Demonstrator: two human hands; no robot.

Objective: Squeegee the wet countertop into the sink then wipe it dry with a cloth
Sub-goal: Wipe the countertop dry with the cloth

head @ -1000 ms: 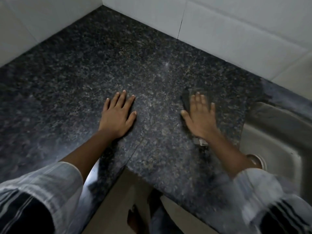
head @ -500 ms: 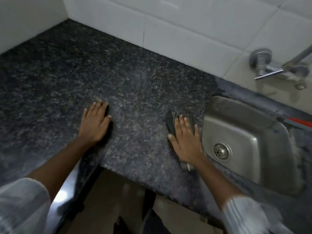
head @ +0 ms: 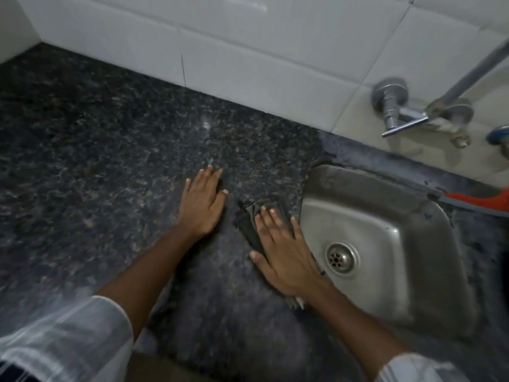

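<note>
My right hand [head: 283, 249] lies flat on a dark folded cloth [head: 249, 220], pressing it onto the speckled black granite countertop [head: 96, 161] right beside the left rim of the steel sink [head: 429, 274]. The cloth shows beyond my fingers and a pale corner of it pokes out under my wrist. My left hand [head: 202, 202] rests palm down on the bare counter just left of the cloth, fingers together, holding nothing. An orange and grey squeegee [head: 479, 202] lies on the counter behind the sink at the right edge, partly cut off.
White wall tiles [head: 248, 51] run along the back of the counter. A chrome tap [head: 396, 106] with a lever juts from the wall above the sink. The counter's front edge is near my body, with floor below.
Both hands and the cloth have slid right along the counter toward the sink. My view has swung right too, bringing the sink, tap and squeegee into sight.
</note>
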